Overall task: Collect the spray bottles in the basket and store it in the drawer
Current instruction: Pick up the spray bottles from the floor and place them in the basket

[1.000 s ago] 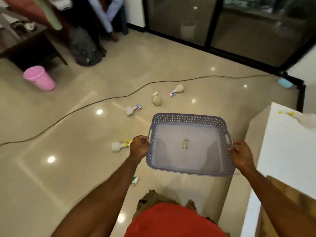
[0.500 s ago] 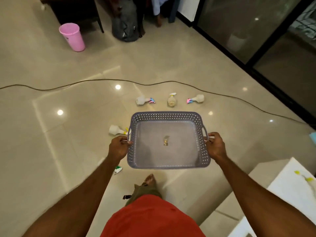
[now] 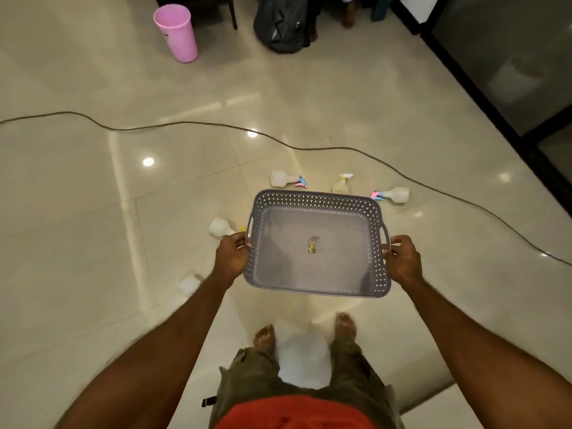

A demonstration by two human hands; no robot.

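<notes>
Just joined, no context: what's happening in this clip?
A person stands on a tiled floor holding a grey perforated basket by its side handles, left hand and right hand. It holds no bottles, only a small scrap at the bottom. Spray bottles lie on the floor beyond it: one, another, a third, and one by the left hand.

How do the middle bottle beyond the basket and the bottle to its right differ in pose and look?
The middle bottle stands upright with its pale sprayer on top; the right bottle lies on its side, head pointing left. The middle bottle looks yellowish and the basket rim hides its base; the right bottle is white with a pink and blue head and is in full view. Both are small spray bottles on the floor, not yet collected.
</notes>
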